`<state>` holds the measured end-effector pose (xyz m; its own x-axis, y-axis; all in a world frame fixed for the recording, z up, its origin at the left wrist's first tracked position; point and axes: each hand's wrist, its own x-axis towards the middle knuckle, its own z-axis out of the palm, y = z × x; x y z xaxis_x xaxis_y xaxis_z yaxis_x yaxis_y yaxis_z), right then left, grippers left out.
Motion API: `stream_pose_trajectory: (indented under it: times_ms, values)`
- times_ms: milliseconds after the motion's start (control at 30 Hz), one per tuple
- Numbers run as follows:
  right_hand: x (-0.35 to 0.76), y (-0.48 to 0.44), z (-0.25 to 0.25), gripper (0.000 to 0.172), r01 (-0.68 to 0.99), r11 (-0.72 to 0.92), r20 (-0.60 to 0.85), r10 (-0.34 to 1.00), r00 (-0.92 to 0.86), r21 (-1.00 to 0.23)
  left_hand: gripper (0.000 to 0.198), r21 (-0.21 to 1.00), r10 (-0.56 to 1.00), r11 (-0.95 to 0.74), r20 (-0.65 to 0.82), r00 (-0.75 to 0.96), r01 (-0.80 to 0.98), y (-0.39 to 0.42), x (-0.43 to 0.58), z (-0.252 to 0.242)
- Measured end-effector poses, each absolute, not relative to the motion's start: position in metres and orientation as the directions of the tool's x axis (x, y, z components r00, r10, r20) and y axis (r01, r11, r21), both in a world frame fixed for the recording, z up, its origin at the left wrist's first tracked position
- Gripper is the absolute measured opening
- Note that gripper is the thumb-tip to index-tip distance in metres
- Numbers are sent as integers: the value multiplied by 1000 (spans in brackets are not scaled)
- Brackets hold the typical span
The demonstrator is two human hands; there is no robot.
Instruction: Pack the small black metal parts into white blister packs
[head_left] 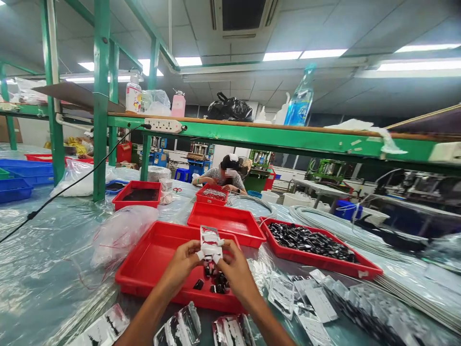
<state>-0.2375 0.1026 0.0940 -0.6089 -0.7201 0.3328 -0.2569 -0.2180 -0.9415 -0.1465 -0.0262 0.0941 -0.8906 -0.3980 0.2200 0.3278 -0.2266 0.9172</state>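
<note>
My left hand [183, 264] and my right hand [236, 271] both pinch a clear plastic blister strip [210, 240], held upright over a red tray [151, 262]. White tape covers some fingertips. A few small black parts [216, 282] lie in that tray below my hands. More clear strips [180, 329] lie on the table near my forearms.
A red tray full of black parts [309, 242] sits to the right, an empty red tray [225, 220] behind. Clear strips [317, 302] pile at right. A bag [120, 233] lies left. A person [225, 178] works across the table. Green shelf frame [101, 101] overhead.
</note>
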Motion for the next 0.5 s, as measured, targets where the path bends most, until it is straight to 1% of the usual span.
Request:
stream_pose_trajectory:
  times_ms: [100, 167, 267, 400, 500]
  values:
    - [-232, 100, 94, 27, -303, -198, 357, -637, -683, -932, 50, 939, -376, -146, 240, -895, 313, -25, -151, 89]
    - [-226, 99, 93, 24, -317, -193, 367, -606, -706, -929, 48, 936, -387, -138, 251, -887, 325, -24, -154, 86]
    - [-220, 98, 91, 20, -380, -173, 407, -577, -708, -908, 44, 923, -431, -213, 207, -878, 322, -23, -155, 84]
    - [-214, 100, 90, 15, -502, -81, 467, -516, -718, -861, 39, 918, -449, -261, 158, -879, 298, -24, -151, 85]
    - [-212, 99, 91, 15, -489, -97, 467, -502, -728, -867, 39, 899, -445, -303, 159, -881, 315, -25, -149, 83]
